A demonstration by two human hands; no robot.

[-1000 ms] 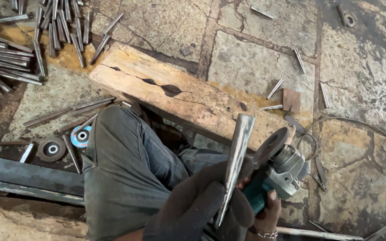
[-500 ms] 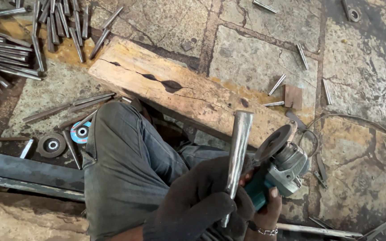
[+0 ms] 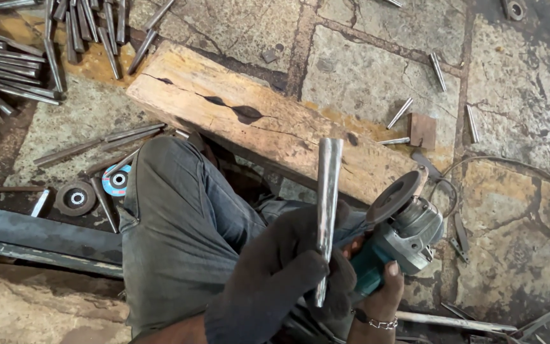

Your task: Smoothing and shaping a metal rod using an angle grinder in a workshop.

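Observation:
My left hand (image 3: 275,280), in a dark glove, grips a tapered shiny metal rod (image 3: 327,191) and holds it almost upright, wide end up. My right hand (image 3: 377,299), bare with a bracelet at the wrist, holds a teal angle grinder (image 3: 402,232) by its body. The grinder's dark disc (image 3: 393,196) sits just right of the rod, close to it; contact cannot be made out. My knee in grey trousers (image 3: 179,210) is bent below and left of both hands.
A cracked wooden plank (image 3: 256,121) lies on the stone floor beyond my knee. Several metal rods (image 3: 27,57) are piled top left, others scattered right. Spare grinding discs (image 3: 76,197) and a dark steel bar (image 3: 33,232) lie at left. A cable (image 3: 510,167) curves right.
The rod has been turned from a rightward lean to nearly vertical, and the view has shifted slightly. The grinder stays in about the same place beside it.

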